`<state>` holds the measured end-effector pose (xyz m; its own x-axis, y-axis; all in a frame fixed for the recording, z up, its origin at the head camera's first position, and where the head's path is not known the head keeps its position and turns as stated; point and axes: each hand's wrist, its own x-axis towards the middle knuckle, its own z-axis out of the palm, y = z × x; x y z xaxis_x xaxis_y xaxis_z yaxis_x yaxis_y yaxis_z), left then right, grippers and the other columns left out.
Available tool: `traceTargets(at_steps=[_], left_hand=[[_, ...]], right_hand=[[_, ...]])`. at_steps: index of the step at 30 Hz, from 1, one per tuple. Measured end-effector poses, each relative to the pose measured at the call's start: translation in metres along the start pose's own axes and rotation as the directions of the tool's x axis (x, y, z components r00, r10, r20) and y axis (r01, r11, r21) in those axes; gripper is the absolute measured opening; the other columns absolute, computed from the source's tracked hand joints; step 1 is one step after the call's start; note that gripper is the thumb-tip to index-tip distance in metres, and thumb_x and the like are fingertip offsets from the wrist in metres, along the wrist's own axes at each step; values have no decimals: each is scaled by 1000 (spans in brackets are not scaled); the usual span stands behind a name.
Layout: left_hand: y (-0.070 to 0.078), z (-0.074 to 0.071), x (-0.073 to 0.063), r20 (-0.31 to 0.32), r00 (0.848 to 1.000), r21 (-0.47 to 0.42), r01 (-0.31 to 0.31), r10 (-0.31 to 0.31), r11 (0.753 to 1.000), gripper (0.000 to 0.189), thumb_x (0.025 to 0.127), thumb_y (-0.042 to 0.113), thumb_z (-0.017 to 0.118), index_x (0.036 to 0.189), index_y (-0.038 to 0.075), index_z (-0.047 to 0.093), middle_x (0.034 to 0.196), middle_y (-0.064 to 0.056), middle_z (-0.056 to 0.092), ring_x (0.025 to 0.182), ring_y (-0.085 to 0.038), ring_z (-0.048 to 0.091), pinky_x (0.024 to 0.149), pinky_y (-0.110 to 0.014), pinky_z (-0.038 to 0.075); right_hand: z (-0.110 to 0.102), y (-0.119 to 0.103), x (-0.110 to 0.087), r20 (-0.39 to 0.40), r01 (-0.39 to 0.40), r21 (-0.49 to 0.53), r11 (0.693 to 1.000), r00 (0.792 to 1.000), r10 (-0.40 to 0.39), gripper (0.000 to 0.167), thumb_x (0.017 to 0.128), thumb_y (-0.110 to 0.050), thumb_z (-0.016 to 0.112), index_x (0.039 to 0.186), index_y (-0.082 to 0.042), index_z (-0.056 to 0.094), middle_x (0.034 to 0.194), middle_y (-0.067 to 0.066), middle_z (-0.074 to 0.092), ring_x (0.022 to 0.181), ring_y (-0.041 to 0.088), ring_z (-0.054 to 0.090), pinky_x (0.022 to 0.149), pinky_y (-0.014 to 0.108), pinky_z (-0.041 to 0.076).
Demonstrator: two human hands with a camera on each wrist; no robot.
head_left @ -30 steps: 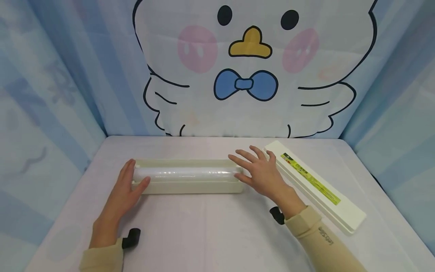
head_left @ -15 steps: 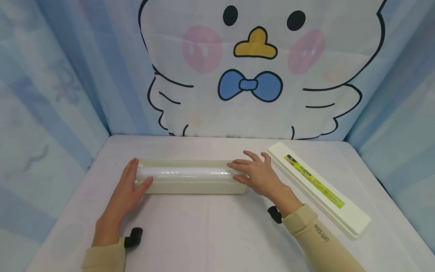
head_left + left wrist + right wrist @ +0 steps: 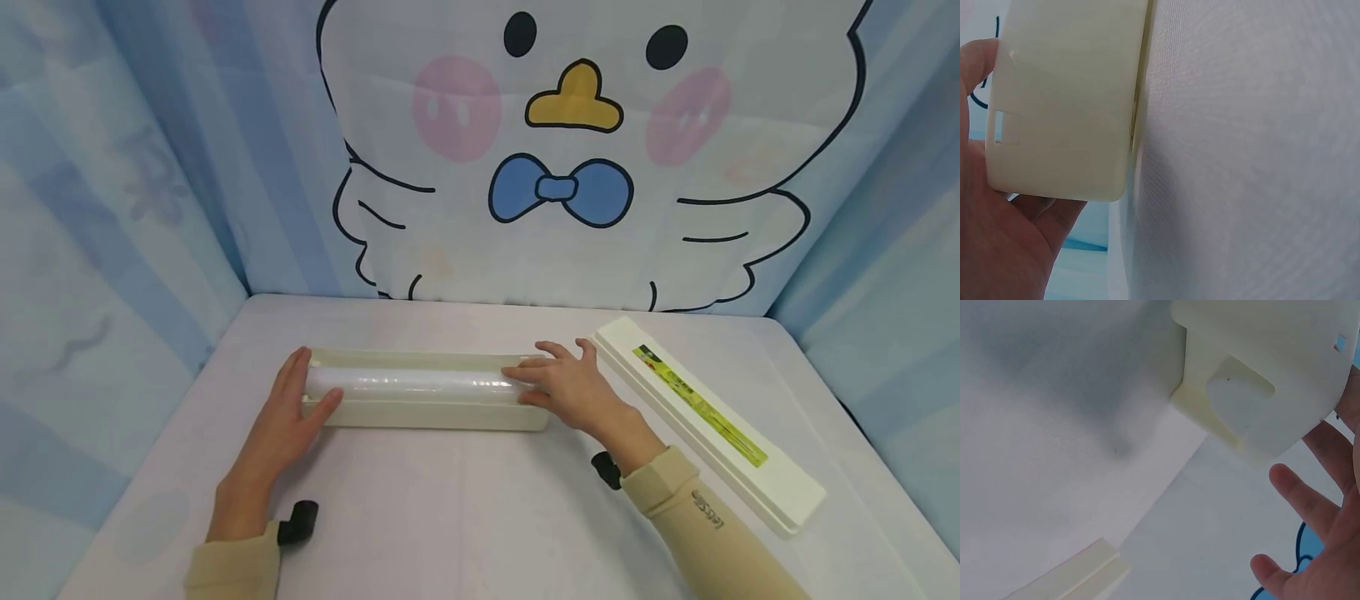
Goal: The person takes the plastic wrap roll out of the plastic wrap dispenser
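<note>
A cream-coloured cling film dispenser point(image 3: 435, 415) lies lengthwise on the table without its lid. Inside it sits a shiny roll of clear cling film point(image 3: 420, 382). My left hand point(image 3: 281, 421) holds the dispenser's left end, thumb over the front and fingers around the far side; the left wrist view shows the end wall point(image 3: 1063, 112) in front of the palm. At the right end, my right hand point(image 3: 573, 387) touches the roll with thumb and forefinger tips. Its other fingers point(image 3: 1304, 497) stand out loosely, apart from the dispenser. No loose film edge can be made out.
The white lid point(image 3: 720, 433) with a yellow-green label lies slantwise to the right of the dispenser, close to my right forearm. A pale cloth covers the table point(image 3: 450, 508). Behind hangs a printed curtain point(image 3: 555, 250), with blue curtains at both sides.
My right fingers have drawn in from a wider spread and come down on the roll's right end. My left hand keeps its place on the dispenser. The whole head view has shifted slightly.
</note>
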<state>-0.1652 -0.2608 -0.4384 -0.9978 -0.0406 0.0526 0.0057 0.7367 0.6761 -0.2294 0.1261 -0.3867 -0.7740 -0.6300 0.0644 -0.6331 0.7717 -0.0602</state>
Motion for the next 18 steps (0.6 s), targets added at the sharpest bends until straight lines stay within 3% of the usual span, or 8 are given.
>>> traceTargets(at_steps=[18], left_hand=[[0, -2, 0, 3, 1000, -11, -10, 10, 1000, 90, 103, 48, 53, 160, -1, 4, 165, -26, 4, 149, -48, 10, 115, -66, 15]], right_hand=[[2, -1, 5, 33, 1, -10, 1000, 999, -1, 51, 91, -35, 75, 140, -26, 64, 131, -2, 67, 139, 34, 42, 105, 71, 21]])
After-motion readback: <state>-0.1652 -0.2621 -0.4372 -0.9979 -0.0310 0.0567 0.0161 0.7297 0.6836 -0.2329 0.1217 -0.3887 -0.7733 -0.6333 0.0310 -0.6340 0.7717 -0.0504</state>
